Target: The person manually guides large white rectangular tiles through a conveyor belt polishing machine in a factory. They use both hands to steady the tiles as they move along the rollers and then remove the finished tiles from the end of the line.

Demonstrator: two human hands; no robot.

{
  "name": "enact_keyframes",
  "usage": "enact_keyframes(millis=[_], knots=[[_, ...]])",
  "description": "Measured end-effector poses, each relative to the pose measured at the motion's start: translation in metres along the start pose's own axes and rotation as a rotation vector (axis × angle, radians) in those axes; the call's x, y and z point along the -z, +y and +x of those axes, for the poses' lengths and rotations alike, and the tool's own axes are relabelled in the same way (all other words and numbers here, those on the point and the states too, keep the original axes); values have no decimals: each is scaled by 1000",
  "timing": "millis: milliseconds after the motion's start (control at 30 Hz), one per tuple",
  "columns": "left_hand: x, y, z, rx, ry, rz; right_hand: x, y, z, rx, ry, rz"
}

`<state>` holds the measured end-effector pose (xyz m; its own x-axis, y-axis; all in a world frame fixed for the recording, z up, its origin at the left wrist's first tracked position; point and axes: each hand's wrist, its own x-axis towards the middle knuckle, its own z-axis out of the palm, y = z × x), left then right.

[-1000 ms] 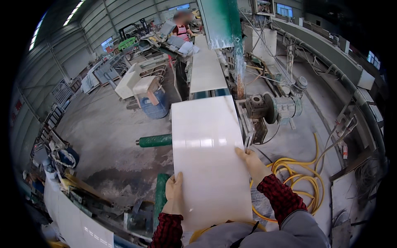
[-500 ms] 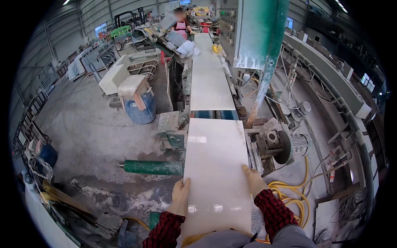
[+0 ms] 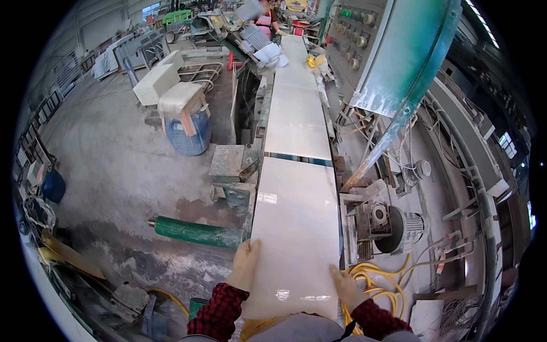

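A glossy white stone slab (image 3: 296,228) lies lengthwise on the roller line in front of me. My left hand (image 3: 245,265) grips its left edge, the thumb on the upper face and the other fingers hidden. On the opposite edge, closer to my body, my right hand (image 3: 346,288) holds the slab the same way. Just beyond its far end rests a second white slab (image 3: 297,122), separated by a narrow gap where blue-green rollers (image 3: 317,162) show.
A motor (image 3: 407,231) and coiled yellow hose (image 3: 370,276) are at the right. A green roller (image 3: 196,232) juts out left, with a blue drum (image 3: 189,137) beyond. A control cabinet (image 3: 356,37) flanks the line. At its far end stands another person (image 3: 264,23).
The gap between the two slabs has narrowed. My right hand now sits nearer to me along the slab's edge. My view has tilted and turned somewhat.
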<state>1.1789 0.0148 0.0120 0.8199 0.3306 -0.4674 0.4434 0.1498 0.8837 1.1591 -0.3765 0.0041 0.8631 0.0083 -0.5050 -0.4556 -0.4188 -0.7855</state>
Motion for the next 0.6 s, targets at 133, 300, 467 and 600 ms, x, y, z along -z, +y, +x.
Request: enact_keyframes(millis=[133, 300, 467, 600], knots=[[-9, -3, 10, 8, -26, -104, -16, -5, -11, -215, 193, 166], [-15, 11, 15, 55, -38, -161, -19, -18, 5, -270, 88, 499], [-14, 27, 10, 52, -6, 32, -23, -16, 10, -238, 102, 563], [-12, 27, 23, -86, 41, 215, -24, -8, 22, -191, 89, 533]])
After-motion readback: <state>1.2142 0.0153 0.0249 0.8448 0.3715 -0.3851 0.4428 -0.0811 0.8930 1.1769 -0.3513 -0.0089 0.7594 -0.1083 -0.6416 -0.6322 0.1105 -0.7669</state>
